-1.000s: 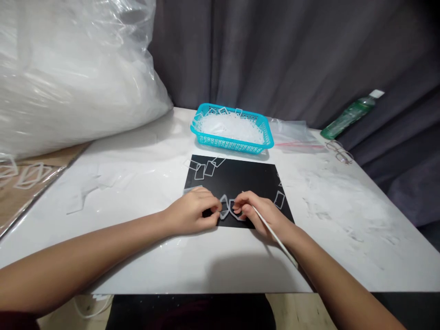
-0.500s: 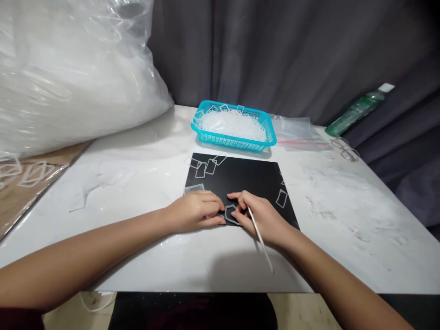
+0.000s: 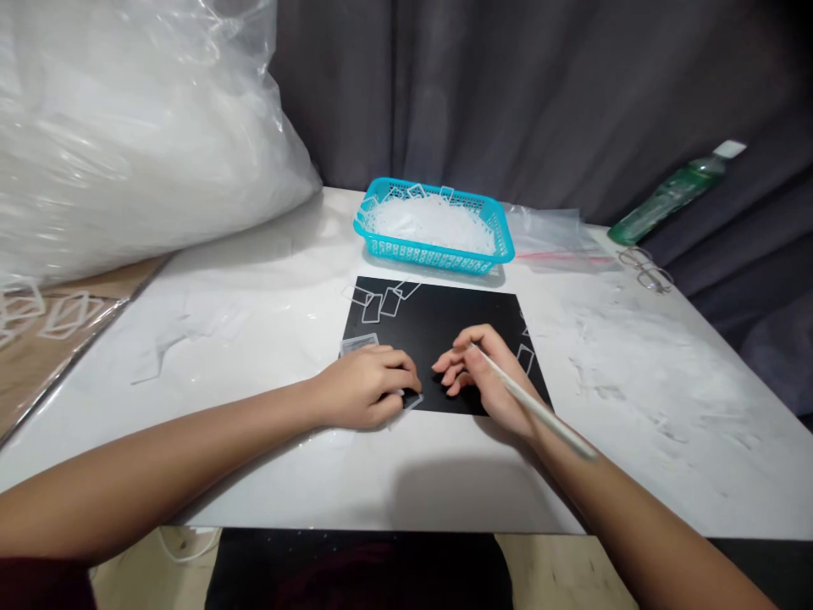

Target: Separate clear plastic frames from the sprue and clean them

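The left hand [image 3: 372,385] is pinching a frame [image 3: 415,402] at the seven-o'clock edge of the black mat [image 3: 454,313]; the right hand [image 3: 499,385] is gripping a stick [image 3: 543,413], open mat stretching toward twelve.

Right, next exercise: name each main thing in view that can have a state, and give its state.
Left hand: curled over a white frame
Right hand: gripping a white stick
Black mat: lying flat
Blue basket: filled with white pieces
Green bottle: capped
Big bag: bulging
Clear bags: lying flat

Left hand [image 3: 374,385] holds thin frames [image 3: 415,401]; right hand [image 3: 492,381] holds 1 white stick [image 3: 539,410]
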A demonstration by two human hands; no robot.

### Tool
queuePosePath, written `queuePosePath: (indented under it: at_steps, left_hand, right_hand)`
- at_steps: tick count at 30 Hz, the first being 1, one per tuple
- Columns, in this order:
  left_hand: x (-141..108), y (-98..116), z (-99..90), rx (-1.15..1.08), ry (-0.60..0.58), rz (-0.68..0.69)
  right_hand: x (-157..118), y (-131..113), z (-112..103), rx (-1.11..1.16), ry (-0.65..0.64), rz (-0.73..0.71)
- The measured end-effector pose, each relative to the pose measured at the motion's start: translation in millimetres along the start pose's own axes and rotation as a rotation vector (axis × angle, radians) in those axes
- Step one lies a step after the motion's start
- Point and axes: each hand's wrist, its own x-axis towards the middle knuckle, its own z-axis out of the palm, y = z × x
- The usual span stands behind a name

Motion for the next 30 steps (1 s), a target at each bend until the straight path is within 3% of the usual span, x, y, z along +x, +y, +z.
queuePosePath:
  at_steps: [3,6,13,17,20,25,30]
  left_hand:
    - [0.3,2.3,-2.3,0.002,-0.024,0.006]
    - [0.7,5.5,-5.6,-0.010,-0.034,-0.030]
    - [0.9,4.0,-1.8,0.002,-0.038,-0.078]
    - [1.3,-0.2,-4.0,-0.067,0.016,-0.135]
    - [2.0,-0.3,-7.2,-0.272,0.103,-0.230]
    - [5.9,5.6,-5.6,-0.973,0.360,-0.357]
    - [8.7,11.5,-3.0,-1.171,0.442,-0.382]
  right_hand:
    - [3.1,2.1,-1.7,0.181,0.008,0.106]
    - [4.1,1.9,-2.6,0.169,0.023,0.157]
    - [3.5,-3.1,-6.1,0.221,0.032,0.192]
    - [1.7,-2.0,-7.0,0.275,0.050,0.161]
    - [-0.8,-0.9,-4.3,0.269,-0.012,0.166]
    - [-4.9,-2.4,5.7,0.275,-0.211,0.168]
    - [-7.2,-1.0,14.0,0.271,-0.272,0.113]
